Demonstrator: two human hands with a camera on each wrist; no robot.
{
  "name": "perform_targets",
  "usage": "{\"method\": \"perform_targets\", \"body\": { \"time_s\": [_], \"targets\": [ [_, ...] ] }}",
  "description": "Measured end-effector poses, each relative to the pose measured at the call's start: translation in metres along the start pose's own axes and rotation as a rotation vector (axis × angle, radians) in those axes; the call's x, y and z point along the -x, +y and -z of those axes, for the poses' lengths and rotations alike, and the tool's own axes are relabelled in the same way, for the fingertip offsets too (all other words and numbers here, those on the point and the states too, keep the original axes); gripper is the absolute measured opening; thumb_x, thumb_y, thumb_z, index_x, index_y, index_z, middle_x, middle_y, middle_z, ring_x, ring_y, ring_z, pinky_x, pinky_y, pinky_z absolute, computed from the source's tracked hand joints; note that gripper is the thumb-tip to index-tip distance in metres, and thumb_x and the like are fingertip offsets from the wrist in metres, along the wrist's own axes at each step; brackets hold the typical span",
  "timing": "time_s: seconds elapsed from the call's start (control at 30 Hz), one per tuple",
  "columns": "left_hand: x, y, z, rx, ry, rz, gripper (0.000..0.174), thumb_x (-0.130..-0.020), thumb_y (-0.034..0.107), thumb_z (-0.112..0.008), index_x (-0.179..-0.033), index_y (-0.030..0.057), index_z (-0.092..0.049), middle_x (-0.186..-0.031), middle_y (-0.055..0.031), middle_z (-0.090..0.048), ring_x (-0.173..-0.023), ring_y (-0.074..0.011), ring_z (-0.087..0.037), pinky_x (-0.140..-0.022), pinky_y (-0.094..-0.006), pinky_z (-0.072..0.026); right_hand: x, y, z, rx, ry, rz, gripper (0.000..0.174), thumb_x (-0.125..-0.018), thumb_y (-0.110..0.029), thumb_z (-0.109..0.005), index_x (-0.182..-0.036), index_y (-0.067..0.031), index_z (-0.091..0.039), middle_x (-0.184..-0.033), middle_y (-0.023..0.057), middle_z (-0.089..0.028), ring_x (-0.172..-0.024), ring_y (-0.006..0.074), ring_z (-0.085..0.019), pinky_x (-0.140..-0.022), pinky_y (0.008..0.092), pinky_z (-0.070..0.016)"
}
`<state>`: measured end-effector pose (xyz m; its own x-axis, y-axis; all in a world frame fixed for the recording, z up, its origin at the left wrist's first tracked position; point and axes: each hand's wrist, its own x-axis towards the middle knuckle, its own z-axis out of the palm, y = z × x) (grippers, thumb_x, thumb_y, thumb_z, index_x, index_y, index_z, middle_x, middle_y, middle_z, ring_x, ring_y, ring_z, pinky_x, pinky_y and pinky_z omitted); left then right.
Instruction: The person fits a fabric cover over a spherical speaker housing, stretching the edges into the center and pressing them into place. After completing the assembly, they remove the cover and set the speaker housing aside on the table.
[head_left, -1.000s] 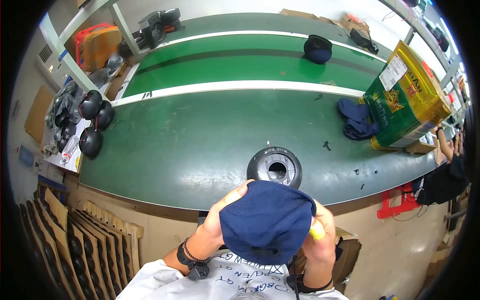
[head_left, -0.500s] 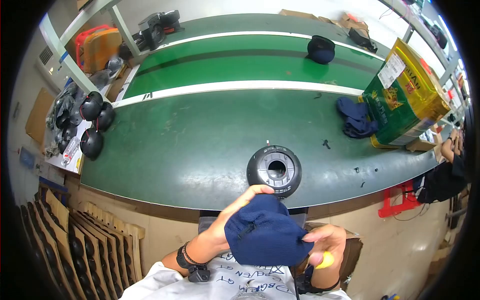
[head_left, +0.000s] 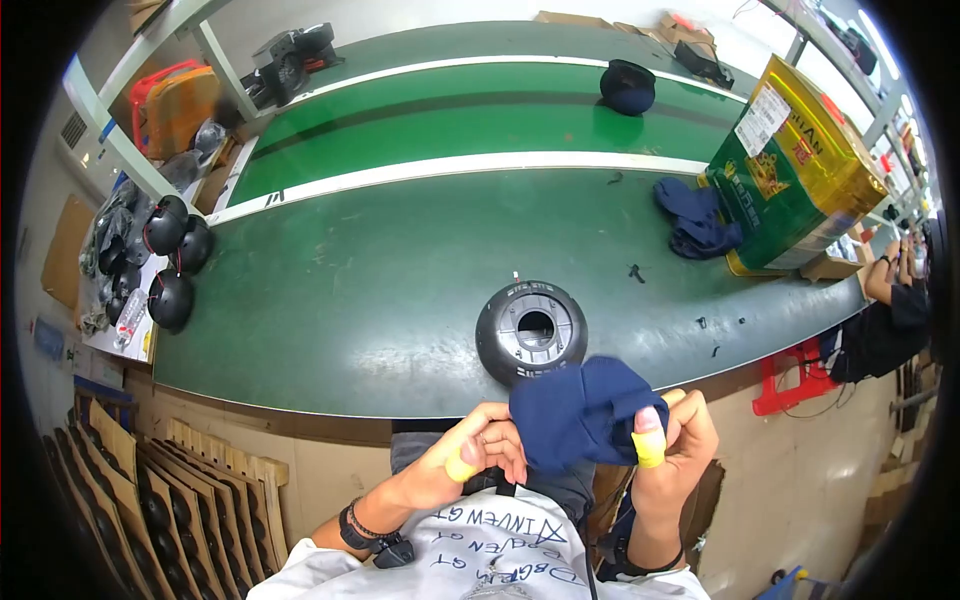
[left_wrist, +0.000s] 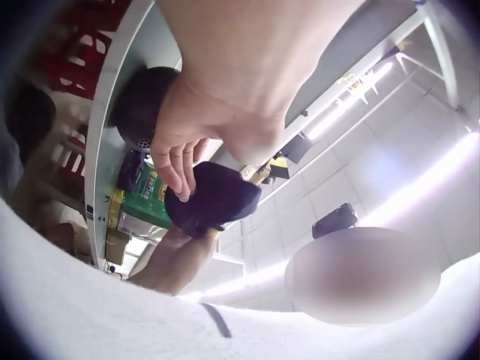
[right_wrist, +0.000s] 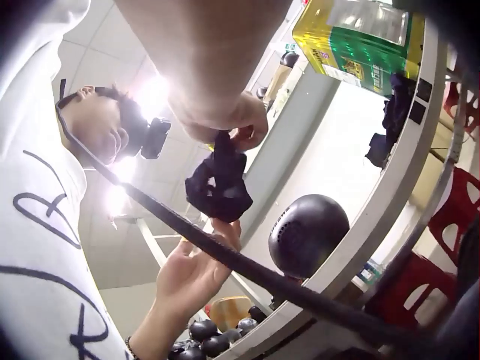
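A navy knit cloth [head_left: 575, 415] hangs bunched between both hands, over the near edge of the bench and in front of the person's shirt. The left hand [head_left: 465, 455], yellow tape on its thumb, grips the cloth's left edge with curled fingers. At the right end the right hand [head_left: 678, 440] pinches the cloth, its yellow-taped thumb on the near side. In the left wrist view the left fingers [left_wrist: 178, 166] lie against the dark cloth [left_wrist: 214, 196]. Just beyond the cloth a black round shell [head_left: 531, 332] rests on the bench, its open hole facing up.
A green and yellow tin [head_left: 785, 175] stands at the bench's right, with more navy cloth [head_left: 698, 218] beside it. A dark ball [head_left: 628, 88] sits on the green belt. Black balls [head_left: 172, 298] cluster at left. Small black bits [head_left: 637, 273] lie on the green bench [head_left: 330, 300].
The cloth has shifted right and become more bunched. The left hand has drawn back from the cloth's far side to its left edge; the right hand has moved up and away from the body.
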<state>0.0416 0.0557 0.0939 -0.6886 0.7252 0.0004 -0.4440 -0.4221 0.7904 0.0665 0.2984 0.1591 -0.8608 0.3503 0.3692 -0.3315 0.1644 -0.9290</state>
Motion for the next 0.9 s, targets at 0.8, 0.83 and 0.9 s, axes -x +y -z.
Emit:
{"method": "perform_targets", "body": {
  "time_s": [0.8, 0.83, 0.9],
  "targets": [
    [-0.011, 0.018, -0.037, -0.863, 0.116, -0.318, 0.013, -0.091, 0.0, -0.072, -0.101, -0.0024, -0.064, -0.088, -0.0081, -0.059, -0.073, -0.0119, -0.062, -0.064, -0.0244, -0.0523, 0.021, 0.022, 0.004, 0.66, -0.239, 0.028, 0.036, -0.081, 0.008, -0.077, -0.114, -0.0032, -0.065, -0.086, 0.0105, -0.059, -0.071, 0.0223, -0.065, -0.063, 0.0333, -0.0532],
    [-0.007, 0.02, -0.038, -0.9, 0.233, -0.28, 0.013, -0.089, -0.002, -0.072, -0.099, -0.0026, -0.064, -0.087, -0.0082, -0.06, -0.072, -0.0107, -0.063, -0.062, -0.023, -0.0527, 0.026, 0.036, 0.01, 0.784, -0.196, 0.176, 0.034, -0.075, 0.01, -0.074, -0.104, -0.0057, -0.066, -0.084, 0.0132, -0.052, -0.067, 0.0329, -0.059, -0.059, 0.0406, -0.0481],
    [-0.001, 0.022, -0.035, -1.042, 0.424, -0.214, 0.012, -0.088, -0.004, -0.07, -0.096, -0.0034, -0.061, -0.085, -0.0081, -0.062, -0.068, -0.0084, -0.065, -0.057, -0.022, -0.0528, 0.026, 0.04, 0.017, 0.84, -0.17, 0.267, 0.035, -0.068, 0.01, -0.073, -0.099, -0.0059, -0.064, -0.083, 0.0123, -0.051, -0.067, 0.0333, -0.057, -0.059, 0.0419, -0.047]
  ]
}}
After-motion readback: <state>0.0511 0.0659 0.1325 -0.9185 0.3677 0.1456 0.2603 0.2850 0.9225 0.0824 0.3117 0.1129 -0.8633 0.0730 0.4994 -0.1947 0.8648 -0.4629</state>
